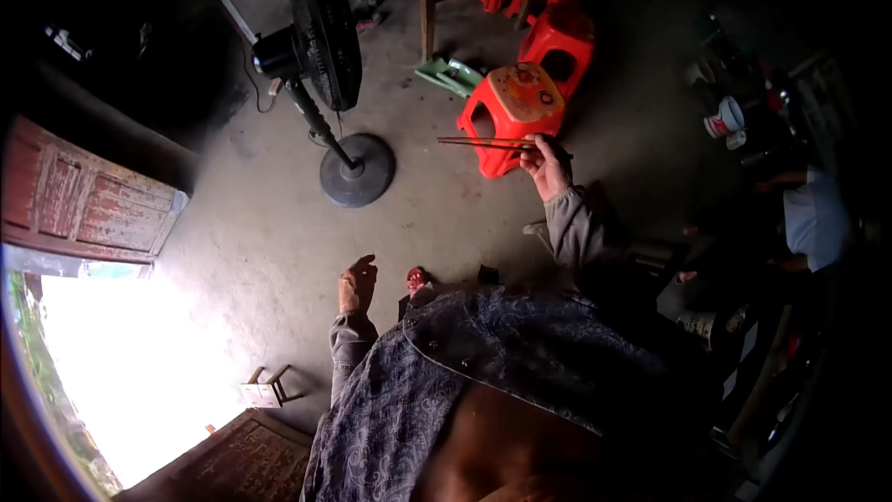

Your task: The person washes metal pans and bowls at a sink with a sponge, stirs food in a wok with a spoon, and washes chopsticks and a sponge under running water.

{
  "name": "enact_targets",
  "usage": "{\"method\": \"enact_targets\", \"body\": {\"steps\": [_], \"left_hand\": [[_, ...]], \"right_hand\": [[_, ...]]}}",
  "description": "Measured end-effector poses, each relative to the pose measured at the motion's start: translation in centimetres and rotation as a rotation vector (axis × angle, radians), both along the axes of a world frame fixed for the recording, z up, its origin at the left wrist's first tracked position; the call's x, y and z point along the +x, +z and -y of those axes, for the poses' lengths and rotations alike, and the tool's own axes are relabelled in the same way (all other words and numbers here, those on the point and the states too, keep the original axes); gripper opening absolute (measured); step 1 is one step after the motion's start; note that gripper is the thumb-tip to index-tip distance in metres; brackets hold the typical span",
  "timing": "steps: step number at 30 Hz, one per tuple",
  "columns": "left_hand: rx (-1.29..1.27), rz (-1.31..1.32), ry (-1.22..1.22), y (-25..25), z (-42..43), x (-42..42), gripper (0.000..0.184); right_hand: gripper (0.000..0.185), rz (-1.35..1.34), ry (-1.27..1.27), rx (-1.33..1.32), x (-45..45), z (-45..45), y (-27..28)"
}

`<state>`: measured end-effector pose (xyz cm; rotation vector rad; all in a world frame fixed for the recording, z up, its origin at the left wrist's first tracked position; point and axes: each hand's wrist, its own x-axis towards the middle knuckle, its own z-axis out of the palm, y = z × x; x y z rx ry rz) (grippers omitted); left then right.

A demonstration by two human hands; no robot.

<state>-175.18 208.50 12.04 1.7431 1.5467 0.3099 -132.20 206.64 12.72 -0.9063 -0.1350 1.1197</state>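
In my right hand (546, 170) is a pair of chopsticks (483, 142), held level and pointing left, in front of a red plastic stool (502, 135) with a patterned top. My left hand (358, 284) hangs lower down, beside my red shoe (415, 279); its fingers are loosely curled and apart, and nothing shows in them. Both arms wear grey sleeves.
A black standing fan (358, 170) is ahead on the left. Behind the stool are another red stool (562, 37), a green object (451, 77) and a table (427, 14) with bowls. A small wooden stool (262, 394) stands near the bright doorway. A person (813, 218) is at the right.
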Motion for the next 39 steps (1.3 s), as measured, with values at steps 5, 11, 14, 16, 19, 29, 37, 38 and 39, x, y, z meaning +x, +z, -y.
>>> {"method": "enact_targets", "body": {"steps": [5,11,14,16,19,29,37,38,39], "left_hand": [[-0.041,0.080,-0.069,1.8,-5.0,1.1,0.026],[0.245,0.113,-0.450,4.0,-10.2,11.8,0.029],[0.392,0.171,-0.662,4.7,-11.9,19.2,0.032],[0.478,0.179,-0.779,3.3,-13.7,22.8,0.029],[0.538,0.061,-0.887,3.2,-15.6,27.1,0.019],[0.505,-0.063,-0.704,-1.4,-26.9,39.7,0.015],[0.177,0.389,-0.851,-0.2,-36.4,47.3,0.018],[0.105,0.358,-0.918,0.9,-36.9,48.9,0.023],[-0.208,0.432,-0.811,0.9,-37.5,50.7,0.025]], "right_hand": [[0.016,0.338,0.068,-0.187,-2.5,0.0,1.0],[0.006,0.596,0.334,-0.089,-6.6,-3.1,0.2],[0.005,1.291,0.361,0.177,-5.1,-5.2,1.0],[0.003,1.304,0.276,0.255,-3.2,-6.8,0.1],[0.003,1.003,0.315,0.213,-0.2,-8.0,0.4],[0.037,0.786,0.293,0.043,16.3,-11.9,-5.0],[0.021,0.469,0.089,-0.366,24.5,-3.9,-16.2],[0.020,0.541,0.082,-0.430,24.6,-3.2,-15.5],[0.019,0.484,0.053,-0.397,24.6,-2.9,-14.5]]}}
